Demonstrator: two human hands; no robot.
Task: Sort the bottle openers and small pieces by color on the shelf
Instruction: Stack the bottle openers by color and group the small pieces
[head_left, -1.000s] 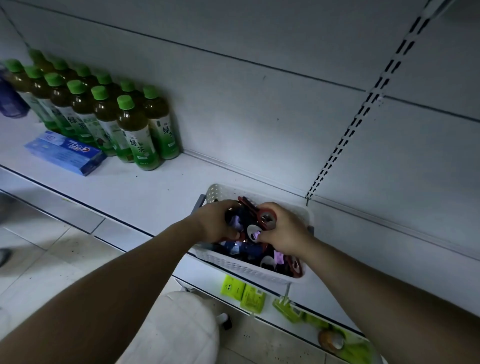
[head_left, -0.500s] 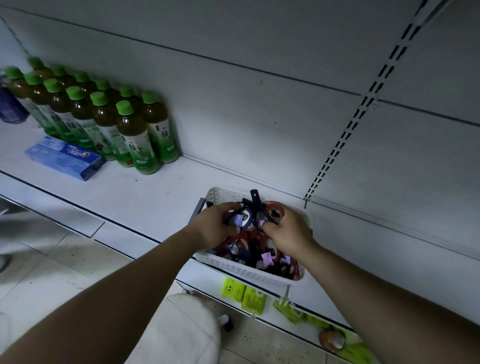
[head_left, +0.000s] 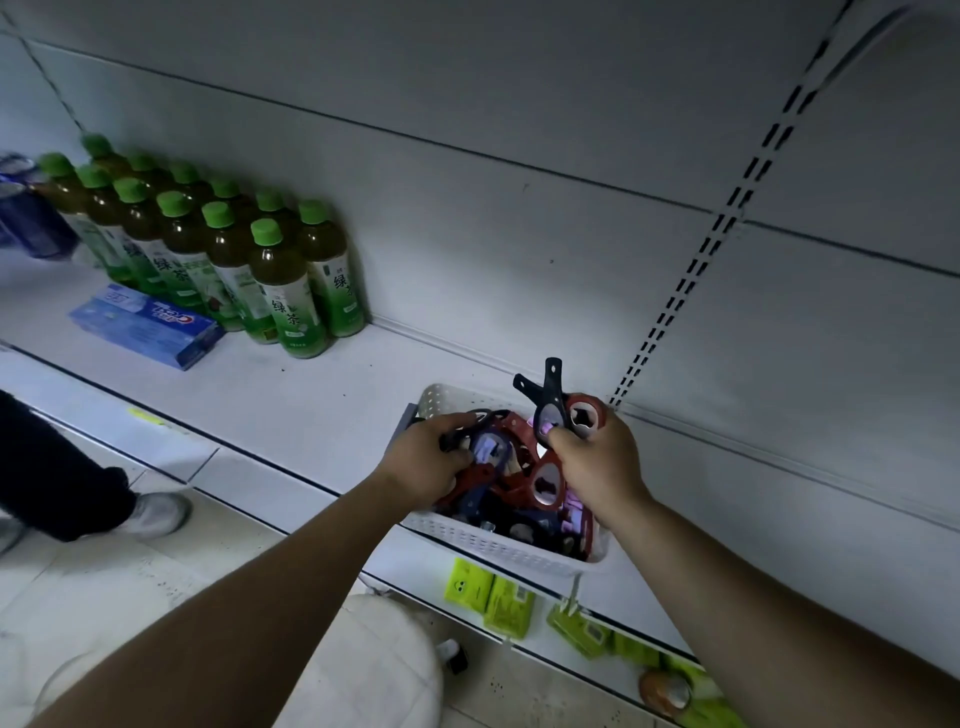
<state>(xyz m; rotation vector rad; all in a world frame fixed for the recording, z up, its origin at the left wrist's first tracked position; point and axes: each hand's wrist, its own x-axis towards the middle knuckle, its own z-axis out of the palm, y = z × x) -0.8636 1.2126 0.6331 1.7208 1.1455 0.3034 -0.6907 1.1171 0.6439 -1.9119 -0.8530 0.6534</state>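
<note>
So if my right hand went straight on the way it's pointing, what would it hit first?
Probably the shelf's back panel, just past the far rim of the white basket; the right hand, gripping bottle openers, sits above it, though depth is unclear.

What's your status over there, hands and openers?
Right hand pinches black openers above the basket. Left hand grips a dark opener inside it. No sorted piles on the shelf yet.

bottle labels (head_left: 288, 312) read 绿茶; the blue box (head_left: 150, 328) reads crest.
</note>
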